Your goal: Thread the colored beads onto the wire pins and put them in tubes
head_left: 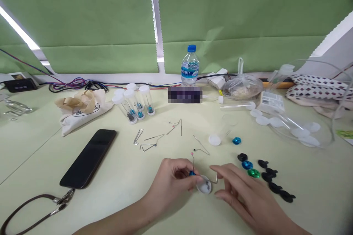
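My left hand (176, 180) is closed, thumb and forefinger pinching a small blue faceted piece (192, 173). From that piece rises a thin metal wire (193, 161) tipped with a pink bead (192, 153). A round white cap (204, 185) lies at the thumb tip; whether the hand also grips it I cannot tell. A bent metal rod (216, 179) sticks out past the cap toward my right hand (239, 191). That hand's thumb and forefinger are apart around the rod's end, with no clear contact. Several loose bent wires (149, 146) lie beyond the hands.
Black discs (271, 187) and a green faceted disc (253, 173) lie right of my right hand. Capped clear tubes (145, 99) stand at the back left. A phone (88, 158), cloth pouch (85, 112), water bottle (190, 67) and white caps (262, 120) surround the work area.
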Motion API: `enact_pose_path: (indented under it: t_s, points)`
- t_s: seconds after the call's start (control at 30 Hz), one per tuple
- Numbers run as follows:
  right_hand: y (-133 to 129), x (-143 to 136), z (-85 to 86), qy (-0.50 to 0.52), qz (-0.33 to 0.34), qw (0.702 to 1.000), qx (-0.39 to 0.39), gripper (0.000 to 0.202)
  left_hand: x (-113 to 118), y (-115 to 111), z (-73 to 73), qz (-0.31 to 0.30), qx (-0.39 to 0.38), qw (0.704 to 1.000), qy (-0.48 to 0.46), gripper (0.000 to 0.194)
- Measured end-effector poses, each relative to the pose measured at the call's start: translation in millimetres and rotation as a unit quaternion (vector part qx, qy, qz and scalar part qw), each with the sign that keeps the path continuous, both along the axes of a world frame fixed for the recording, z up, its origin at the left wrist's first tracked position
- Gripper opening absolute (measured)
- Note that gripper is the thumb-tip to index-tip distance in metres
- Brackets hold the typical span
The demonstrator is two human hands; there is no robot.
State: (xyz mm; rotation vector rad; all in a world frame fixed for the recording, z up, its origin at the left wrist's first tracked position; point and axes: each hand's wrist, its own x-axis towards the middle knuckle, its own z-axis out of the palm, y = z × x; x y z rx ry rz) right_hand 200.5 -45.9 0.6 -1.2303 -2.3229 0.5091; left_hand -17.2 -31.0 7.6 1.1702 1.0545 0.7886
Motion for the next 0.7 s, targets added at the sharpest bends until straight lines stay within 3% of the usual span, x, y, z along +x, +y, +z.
enact_pose_path:
  t_s: [0.03, 0.1, 0.2, 0.33, 0.6, 0.7]
  points:
    - [-1.2, 2.1, -1.6, -0.028, 0.019, 0.998, 0.059, 0.026, 0.2, 0.1, 0.1, 0.000, -0.006, 1.000, -0.004, 0.015]
    - [-3.4, 5.2, -4.6, -0.080, 0.057, 0.990, 0.104, 0.024, 1.2, -0.5, 0.8, -0.003, -0.020, 1.000, -0.013, 0.015]
    - [-5.5, 5.4, -6.3, -0.106, 0.089, 0.987, 0.076, 0.030, 2.7, -2.4, 1.4, -0.001, -0.026, 0.999, -0.020, 0.014]
    - [-5.9, -0.6, -4.9, -0.066, 0.074, 0.993, 0.066, 0.035, 3.0, -4.2, -1.6, 0.004, -0.010, 1.000, -0.021, 0.010]
    - [-6.2, -4.2, -7.6, -0.049, 0.076, 0.992, 0.084, 0.037, 4.0, -7.0, -4.5, 0.006, -0.013, 0.999, -0.033, 0.009]
    - [-5.9, 1.3, -12.2, -0.057, 0.063, 0.988, 0.127, 0.034, 3.8, -6.6, -4.0, 0.005, -0.026, 0.999, -0.048, 0.009]
